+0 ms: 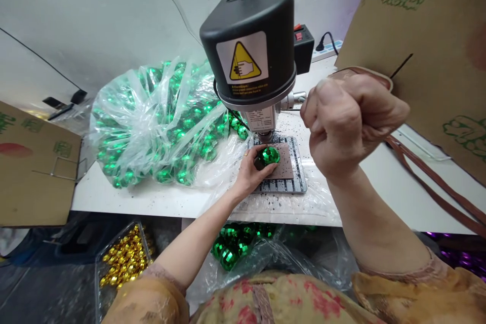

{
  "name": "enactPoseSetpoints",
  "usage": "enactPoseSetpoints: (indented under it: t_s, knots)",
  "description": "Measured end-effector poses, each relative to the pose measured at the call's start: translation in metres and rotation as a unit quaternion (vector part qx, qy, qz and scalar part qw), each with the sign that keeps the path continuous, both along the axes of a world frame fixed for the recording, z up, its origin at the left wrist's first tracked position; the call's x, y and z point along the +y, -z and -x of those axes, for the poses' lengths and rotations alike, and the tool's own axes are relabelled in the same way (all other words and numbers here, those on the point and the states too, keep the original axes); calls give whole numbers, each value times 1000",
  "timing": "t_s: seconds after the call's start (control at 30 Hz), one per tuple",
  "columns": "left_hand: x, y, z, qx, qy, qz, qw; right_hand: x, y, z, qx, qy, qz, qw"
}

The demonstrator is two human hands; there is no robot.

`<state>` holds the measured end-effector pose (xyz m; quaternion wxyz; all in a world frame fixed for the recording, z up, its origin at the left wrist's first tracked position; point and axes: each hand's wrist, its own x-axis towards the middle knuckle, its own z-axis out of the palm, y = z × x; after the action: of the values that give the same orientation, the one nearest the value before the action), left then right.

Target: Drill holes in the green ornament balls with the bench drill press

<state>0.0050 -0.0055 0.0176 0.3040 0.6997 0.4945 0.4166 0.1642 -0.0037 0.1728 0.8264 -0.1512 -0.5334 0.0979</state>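
Observation:
A small bench drill press [248,40] stands in front of me, with a yellow warning sign on its dark housing. Below its chuck [266,136], my left hand [252,169] pinches a shiny green mirror-faceted ball [271,155] between thumb and fingers. Beneath the ball is a brownish square board [284,162] on the slotted metal base [299,182]. Something dark, partly covered by the fingers, sits beside the ball. Raised at the press's right side, my right hand [349,116] is a fist around the press lever [294,109], whose end it hides.
A clear plastic bag [148,126] full of green balls lies left of the press. More green balls [231,245] are in plastic below the table edge. Gold balls [127,255] fill a clear bin. Cardboard boxes [429,25] flank the table; brown straps [429,172] hang at right.

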Motion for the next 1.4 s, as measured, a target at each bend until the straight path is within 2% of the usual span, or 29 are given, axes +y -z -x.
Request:
enactPoseSetpoints:
  t_s: [0.4,0.6,1.03,1.17,1.27,1.33,1.4]
  knots:
    - [0,1,1,-12,-4,3,1000,2,15,-1,-9,-4,-47,999]
    - [0,2,0,-22,4,4,1000,-1,23,-1,-5,13,-33,999]
    - [-1,3,0,-22,9,-5,1000,9,38,-5,-40,47,-126,990]
    - [-1,4,1,-24,11,-8,1000,6,43,-6,-69,28,-132,988]
    - [1,5,0,-27,10,-7,1000,1,34,-4,-43,20,-91,995]
    - [2,5,-1,-28,8,0,1000,0,20,-2,-13,3,-38,999]
    - [2,3,-3,-22,-5,2,1000,2,5,-1,-3,-11,-20,1000]
